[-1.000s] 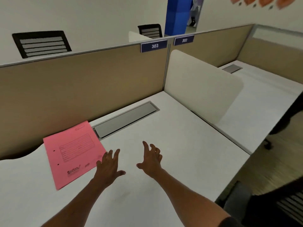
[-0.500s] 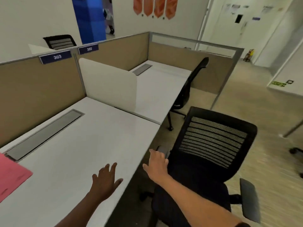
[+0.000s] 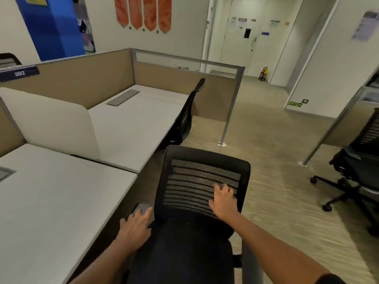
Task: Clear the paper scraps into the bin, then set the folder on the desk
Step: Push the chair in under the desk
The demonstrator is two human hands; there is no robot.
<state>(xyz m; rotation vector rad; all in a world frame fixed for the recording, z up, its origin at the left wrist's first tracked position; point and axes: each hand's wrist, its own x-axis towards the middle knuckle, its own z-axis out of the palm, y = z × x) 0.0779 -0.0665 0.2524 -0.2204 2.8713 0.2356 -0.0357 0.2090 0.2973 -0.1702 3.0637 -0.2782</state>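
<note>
Your right hand [image 3: 223, 199] lies spread against the mesh backrest of the black office chair [image 3: 202, 181] in front of you, fingers splayed and flat on the slats, its grip released and closed on nothing. Your left hand [image 3: 136, 225] reaches over the chair's left side with fingers extended toward the grey armrest pad [image 3: 143, 208]; its fingertips are at the pad, its grip is released too, and whether they actually touch it you cannot tell. The white tabletop [image 3: 51, 201] runs along your left, with only the corner of a grey cable tray [image 3: 5, 174] showing at its far edge. The folder, the paper scraps and the bin are all out of view here. A white divider panel [image 3: 51, 121] separates this tabletop from the neighbouring one [image 3: 133, 117], where a second black chair [image 3: 187, 117] is tucked in. A third chair [image 3: 356, 171] stands on the carpet well apart to your right.
</note>
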